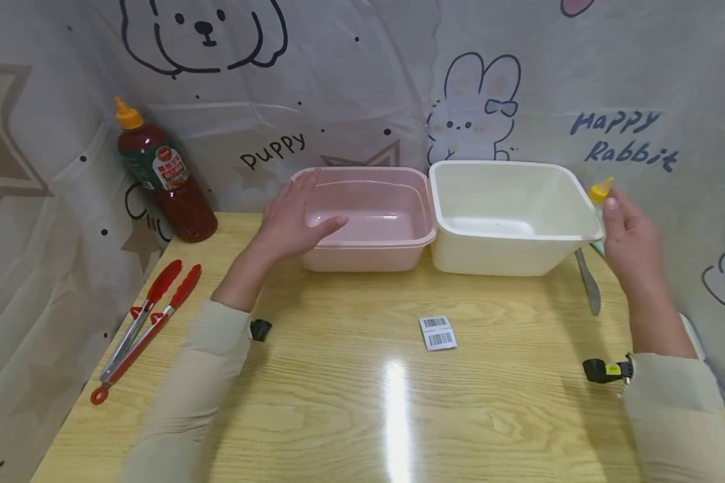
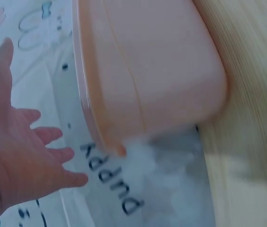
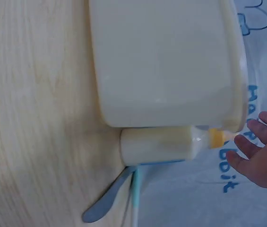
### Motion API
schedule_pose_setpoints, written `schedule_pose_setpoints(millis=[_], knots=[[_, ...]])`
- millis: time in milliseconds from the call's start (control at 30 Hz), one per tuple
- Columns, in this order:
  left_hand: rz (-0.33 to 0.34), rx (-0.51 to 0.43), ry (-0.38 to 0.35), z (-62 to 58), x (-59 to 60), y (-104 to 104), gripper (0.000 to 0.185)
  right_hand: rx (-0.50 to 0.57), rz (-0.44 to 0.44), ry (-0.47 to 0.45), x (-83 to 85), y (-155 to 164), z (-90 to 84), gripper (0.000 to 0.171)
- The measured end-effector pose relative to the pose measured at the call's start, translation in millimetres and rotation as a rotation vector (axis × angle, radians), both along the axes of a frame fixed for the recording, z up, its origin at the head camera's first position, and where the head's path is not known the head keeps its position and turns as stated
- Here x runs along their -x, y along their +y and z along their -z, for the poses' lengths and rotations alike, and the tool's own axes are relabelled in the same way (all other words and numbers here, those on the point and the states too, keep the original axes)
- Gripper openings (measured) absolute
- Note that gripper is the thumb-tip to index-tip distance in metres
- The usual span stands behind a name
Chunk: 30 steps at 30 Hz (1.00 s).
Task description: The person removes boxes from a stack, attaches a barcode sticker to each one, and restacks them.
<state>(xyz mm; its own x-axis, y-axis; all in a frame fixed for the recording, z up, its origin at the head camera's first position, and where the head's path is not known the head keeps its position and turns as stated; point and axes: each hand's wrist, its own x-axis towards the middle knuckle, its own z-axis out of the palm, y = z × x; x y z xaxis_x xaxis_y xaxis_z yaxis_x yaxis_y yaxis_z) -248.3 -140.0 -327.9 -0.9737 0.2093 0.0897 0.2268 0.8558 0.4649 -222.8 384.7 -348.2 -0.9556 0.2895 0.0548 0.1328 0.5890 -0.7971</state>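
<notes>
My left hand [image 1: 293, 218] hovers with straight fingers over the near left corner of a pink tub [image 1: 368, 221], holding nothing; the left wrist view shows the open palm [image 2: 15, 156] apart from the tub's side [image 2: 147, 71]. My right hand [image 1: 628, 235] is open beside the right wall of a white tub [image 1: 507, 215], its fingers next to the orange cap of a pale squeeze bottle [image 3: 159, 144] that stands against the tub [image 3: 166, 61]. The fingertips [image 3: 246, 142] are just short of the cap.
A dark red sauce bottle [image 1: 166, 178] stands back left. Red-handled tongs [image 1: 148, 322] lie at the left edge. A metal knife [image 1: 587, 282] lies right of the white tub. A barcode tag [image 1: 438, 333] lies mid-table. Printed sheeting walls three sides.
</notes>
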Motion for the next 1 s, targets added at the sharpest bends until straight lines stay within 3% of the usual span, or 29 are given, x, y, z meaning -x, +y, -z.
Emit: schedule_pose_setpoints(millis=[167, 367, 467, 700, 833, 1000], knots=[[0.007, 0.004, 0.008, 4.3, -5.7, -31, 0.1, -0.062, 0.017, 0.088, -15.3, -19, -11.0, 0.051], [0.005, -0.01, -0.001, 12.4, -16.4, -52, 0.101, -0.108, 0.044, 0.322, -33.3, -48, -9.1, 0.036], [-0.003, -0.021, -0.009, 17.2, -25.1, -57, 0.102, -0.146, -0.034, 0.383, -41.4, -63, -5.2, 0.034], [-0.009, -0.091, 0.005, 32.3, -51.3, -52, 0.104, -0.199, -0.308, 0.516, -52.4, -90, 10.4, 0.036], [0.024, -0.12, 0.033, 39.6, -66.5, -39, 0.104, -0.258, -0.42, 0.507, -54.9, -102, 20.6, 0.045], [0.104, -0.13, 0.003, 44.2, -82.3, -14, 0.102, -0.328, -0.558, 0.313, -58.2, -115, 30.9, 0.056]])
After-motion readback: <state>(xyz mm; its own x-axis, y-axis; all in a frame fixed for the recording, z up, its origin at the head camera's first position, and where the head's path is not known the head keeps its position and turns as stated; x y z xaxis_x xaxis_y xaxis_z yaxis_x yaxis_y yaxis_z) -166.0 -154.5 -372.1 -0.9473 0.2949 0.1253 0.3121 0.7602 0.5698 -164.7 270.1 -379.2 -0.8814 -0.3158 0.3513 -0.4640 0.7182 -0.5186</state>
